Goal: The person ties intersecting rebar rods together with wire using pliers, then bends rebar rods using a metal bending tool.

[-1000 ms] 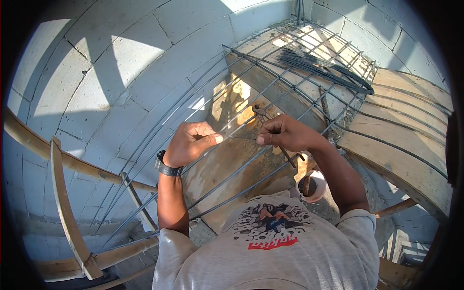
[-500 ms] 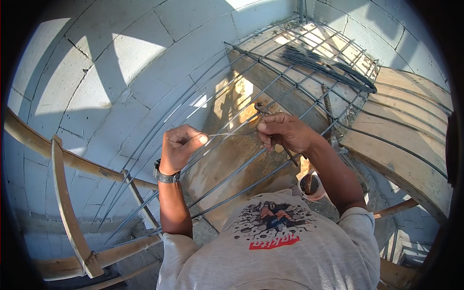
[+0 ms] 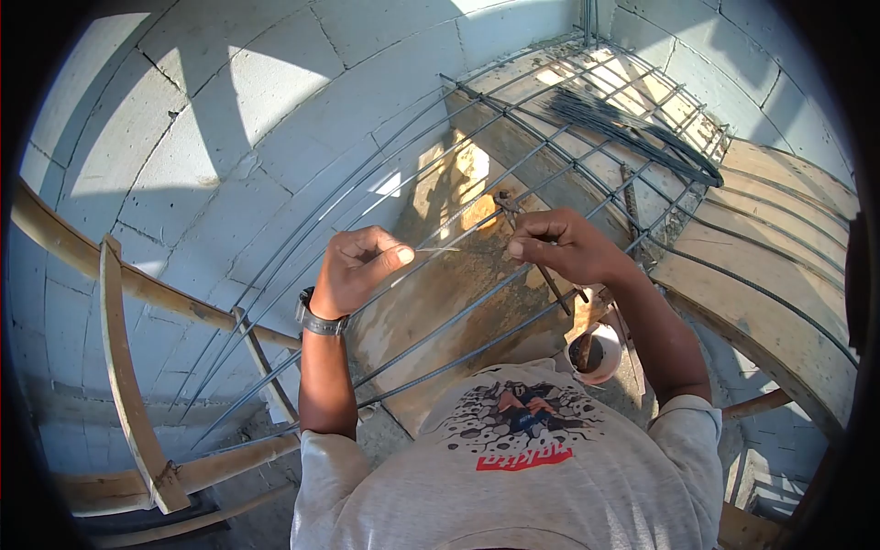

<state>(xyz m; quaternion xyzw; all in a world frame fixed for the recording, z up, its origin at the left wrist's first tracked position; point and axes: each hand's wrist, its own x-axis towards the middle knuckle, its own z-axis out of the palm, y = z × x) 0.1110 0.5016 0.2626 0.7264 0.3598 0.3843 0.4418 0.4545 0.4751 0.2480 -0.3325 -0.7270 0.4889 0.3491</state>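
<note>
Between the thumb and fingers of my left hand (image 3: 360,269) is a thin wire (image 3: 436,248), its free end pointing right toward my other hand. A black watch is on my left wrist. My right hand (image 3: 557,246) is closed, thumb against the fingers, with pincers (image 3: 510,203) at it; the jaws show above the fingers and the handles below. Whether the right fingertips also hold wire is too small to tell. Both hands are above long steel bars (image 3: 458,314) that slope over a stained board.
A bundle of dark wire (image 3: 632,133) lies on the rebar grid (image 3: 576,163) at the upper right. Wooden boards (image 3: 761,247) with bars are at the right. A bucket (image 3: 596,354) stands below my right hand. Wooden rails (image 3: 128,367) and a block wall (image 3: 275,119) are at the left.
The wire earlier spanned both hands; now its right end is free of my right hand. The view has shifted slightly, and my right hand's fingers have curled in.
</note>
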